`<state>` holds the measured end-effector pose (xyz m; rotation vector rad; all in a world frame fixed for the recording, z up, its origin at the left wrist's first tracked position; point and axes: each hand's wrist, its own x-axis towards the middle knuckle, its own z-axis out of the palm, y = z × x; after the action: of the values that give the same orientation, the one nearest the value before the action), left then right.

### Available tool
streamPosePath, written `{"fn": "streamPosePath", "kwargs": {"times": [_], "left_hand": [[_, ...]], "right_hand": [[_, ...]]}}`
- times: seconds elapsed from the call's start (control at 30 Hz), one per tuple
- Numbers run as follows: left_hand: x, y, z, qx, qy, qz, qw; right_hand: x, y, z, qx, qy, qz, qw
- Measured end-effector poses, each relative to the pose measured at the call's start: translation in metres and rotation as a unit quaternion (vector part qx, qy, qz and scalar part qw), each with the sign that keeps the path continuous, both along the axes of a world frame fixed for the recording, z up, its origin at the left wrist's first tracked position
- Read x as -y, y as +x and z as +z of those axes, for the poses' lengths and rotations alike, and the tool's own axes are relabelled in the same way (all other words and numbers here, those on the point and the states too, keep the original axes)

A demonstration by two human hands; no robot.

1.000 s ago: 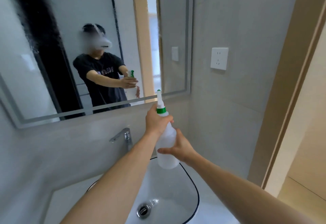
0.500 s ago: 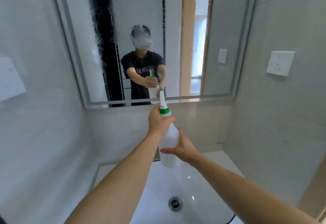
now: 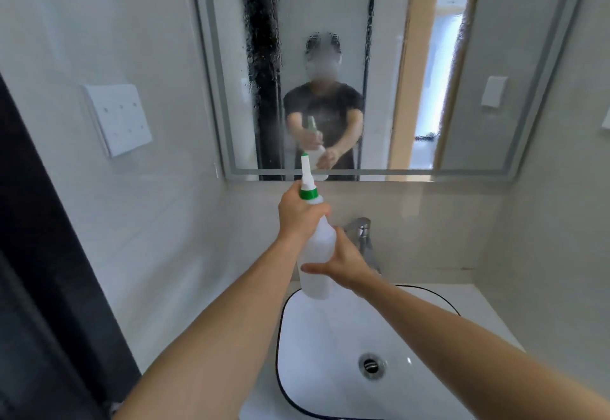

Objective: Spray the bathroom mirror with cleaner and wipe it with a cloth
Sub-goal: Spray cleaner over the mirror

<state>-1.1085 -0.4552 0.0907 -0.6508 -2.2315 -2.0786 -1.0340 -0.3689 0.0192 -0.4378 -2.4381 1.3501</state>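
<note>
A white spray bottle (image 3: 318, 254) with a green collar and a long white nozzle is held up over the sink, its nozzle pointing at the wall mirror (image 3: 379, 66). My left hand (image 3: 298, 216) grips the bottle's neck just below the collar. My right hand (image 3: 343, 262) wraps the lower body of the bottle from the right. The mirror glass carries fine droplets, densest over its left-centre part. No cloth is in view.
A white basin (image 3: 317, 353) with a black rim and a metal drain lies below my arms. A chrome tap (image 3: 361, 231) stands behind the bottle. A white switch plate (image 3: 118, 119) hangs on the left wall, with a dark door edge (image 3: 39, 254) at the far left.
The view has swung left, so the mirror now sits straight ahead. Both hands keep the same hold on the bottle. More droplets show on the glass.
</note>
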Motion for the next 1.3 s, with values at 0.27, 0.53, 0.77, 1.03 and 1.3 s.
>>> {"fn": "streamPosePath", "kwargs": {"times": [0.27, 0.53, 0.77, 1.03, 1.3], "left_hand": [[0.036, -0.010, -0.006, 0.002, 0.019, 0.036, 0.999], [0.060, -0.019, -0.009, 0.025, 0.020, 0.074, 0.997], [0.065, -0.031, 0.043, -0.026, 0.033, 0.048, 0.998], [0.063, -0.042, 0.182, -0.142, 0.092, 0.024, 0.985], [0.060, -0.038, 0.266, -0.187, 0.141, 0.011, 0.972]], "right_hand": [[0.030, -0.013, 0.003, 0.008, 0.013, 0.053, 0.998], [0.052, -0.021, 0.002, 0.017, 0.003, 0.093, 0.995], [0.054, -0.038, 0.048, -0.032, 0.024, 0.091, 0.995], [0.047, -0.058, 0.182, -0.150, 0.062, 0.090, 0.983], [0.044, -0.060, 0.263, -0.213, 0.078, 0.088, 0.970]]}}
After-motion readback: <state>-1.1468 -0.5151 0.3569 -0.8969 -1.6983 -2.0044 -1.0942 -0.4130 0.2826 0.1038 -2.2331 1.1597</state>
